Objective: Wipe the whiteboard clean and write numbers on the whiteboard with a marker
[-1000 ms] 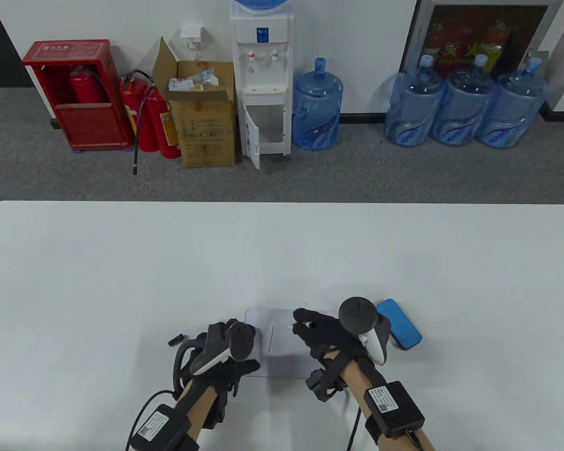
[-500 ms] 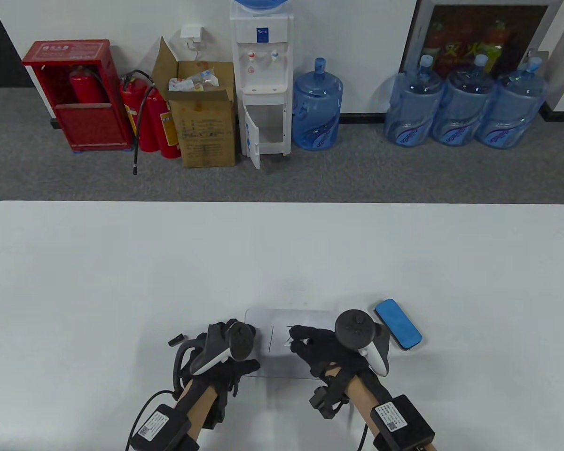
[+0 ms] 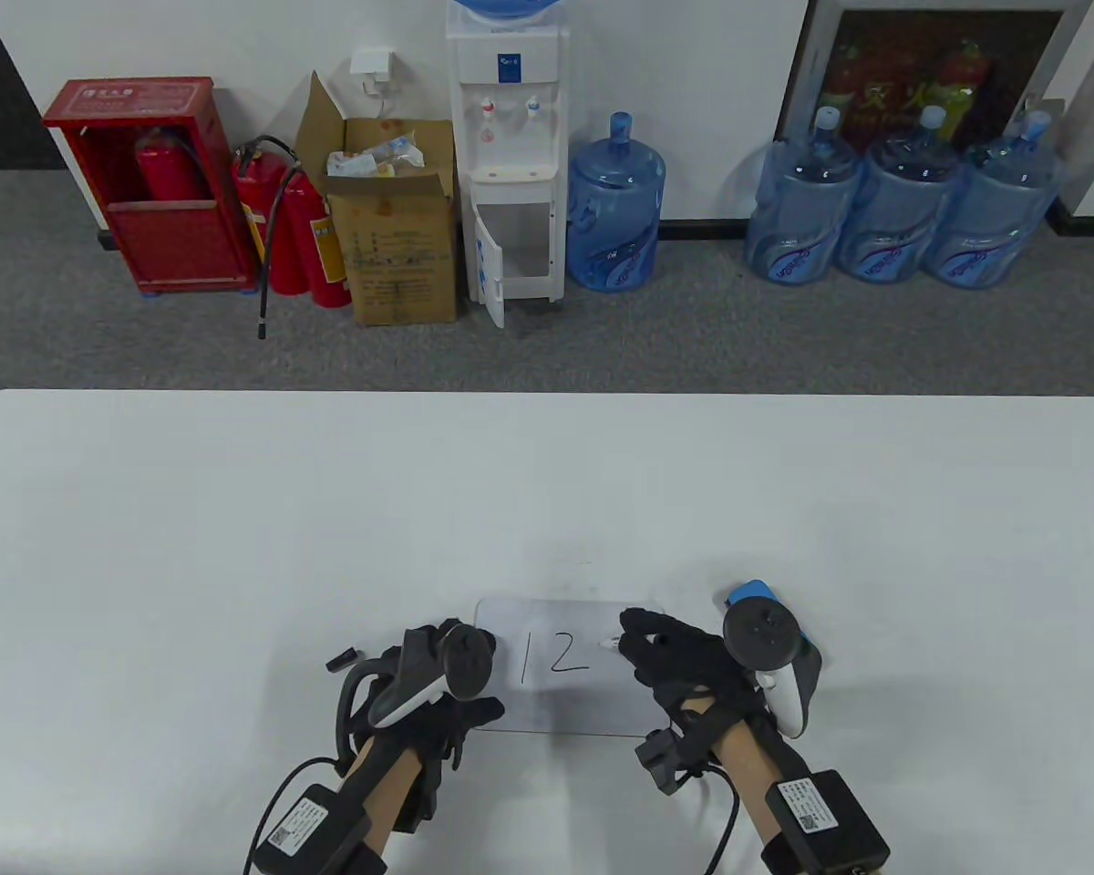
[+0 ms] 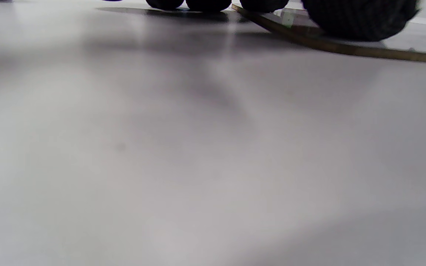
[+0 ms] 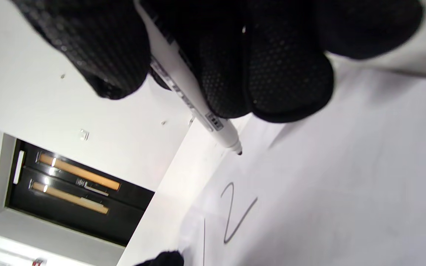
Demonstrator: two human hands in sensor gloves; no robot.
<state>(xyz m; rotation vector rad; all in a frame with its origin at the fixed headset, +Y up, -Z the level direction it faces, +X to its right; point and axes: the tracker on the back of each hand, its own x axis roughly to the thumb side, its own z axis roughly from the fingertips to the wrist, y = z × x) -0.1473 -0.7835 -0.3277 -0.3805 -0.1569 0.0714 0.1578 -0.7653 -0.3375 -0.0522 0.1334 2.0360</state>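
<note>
My gloved right hand [image 3: 670, 658] pinches the slim white marker [image 5: 194, 101], tip poised right of "12" on the small white whiteboard [image 3: 556, 706] by the white table's [image 3: 237, 510] near edge. My left hand [image 3: 438, 697] presses the board's left edge; its grip I can't tell. If it slackens, the board could skid. Grey carpet [image 3: 693, 337] beyond.

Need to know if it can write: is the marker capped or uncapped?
Uncapped: the marker in the right hand shows a bare dark tip.

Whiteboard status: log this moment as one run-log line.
whiteboard: reads "12" | right hand: holds marker, tip right of the 2 | left hand: rests on board's left edge | eraser: behind right hand
</note>
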